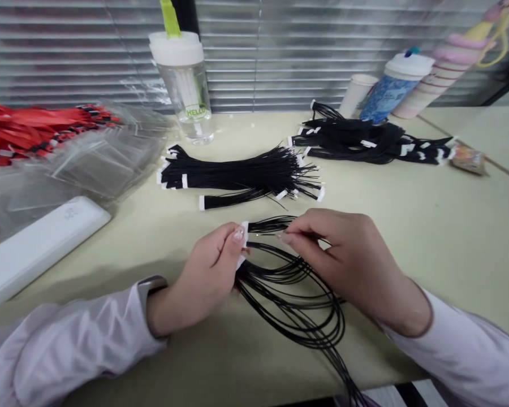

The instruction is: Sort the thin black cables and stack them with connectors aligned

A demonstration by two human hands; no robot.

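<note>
My left hand (214, 271) is closed around a white connector (245, 233), its thumb pressed on the housing. Black wires (305, 322) run from this connector and a second white piece below it, looping right and hanging over the table's front edge. My right hand (343, 254) pinches a single thin black wire (269, 234) between thumb and forefinger. The wire's bare metal tip points left at the connector, with a small gap between them. Part of the connector is hidden under my left fingers. Other wires pass behind my right hand.
Beyond my hands lies a bundle of black wire harnesses (237, 174); another black pile (365, 140) is at back right. A clear bottle (184, 90), paper cup (357, 95), blue cup (390, 87) and folded umbrella (453, 70) stand behind. Left are red cables (34, 127), plastic bags (106, 155) and a white device (46, 246).
</note>
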